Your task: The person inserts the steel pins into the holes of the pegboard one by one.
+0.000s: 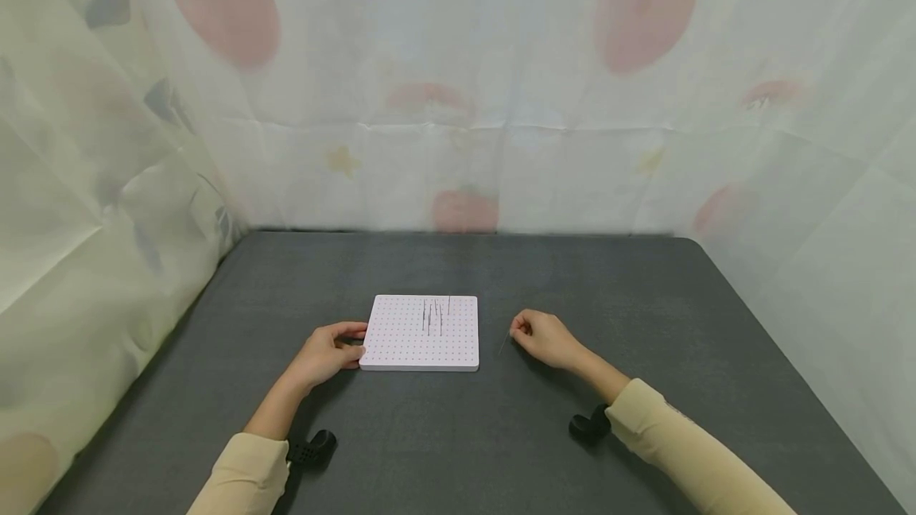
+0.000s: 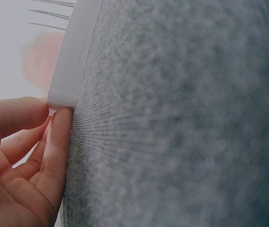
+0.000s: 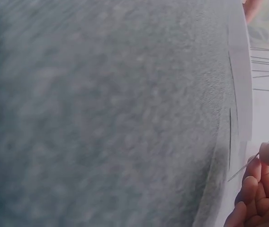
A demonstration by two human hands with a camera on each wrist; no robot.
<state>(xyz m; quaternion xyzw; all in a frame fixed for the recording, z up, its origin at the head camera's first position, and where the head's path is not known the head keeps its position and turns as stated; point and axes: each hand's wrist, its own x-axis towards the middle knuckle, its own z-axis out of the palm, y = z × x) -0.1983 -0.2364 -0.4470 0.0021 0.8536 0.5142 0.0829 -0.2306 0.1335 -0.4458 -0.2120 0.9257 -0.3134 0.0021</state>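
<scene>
A white board with a grid of small holes (image 1: 401,348) lies flat on the dark table. Several thin needles (image 1: 429,318) stand upright in its upper right part. My left hand (image 1: 325,352) rests against the board's left edge, fingers fairly straight, thumb near the front corner; the left wrist view has the thumb (image 2: 23,113) at the corner's side. To the right of the board, my right hand (image 1: 547,338) pinches a thin needle (image 3: 243,171) between thumb and fingertips. That needle slants, its lower end pointing down toward the table.
The dark grey table (image 1: 429,443) has a rounded far right corner. White curtains (image 1: 537,165) with faded fruit prints hang behind it and along both sides. Black wrist devices (image 1: 313,447) show below the sleeve cuffs.
</scene>
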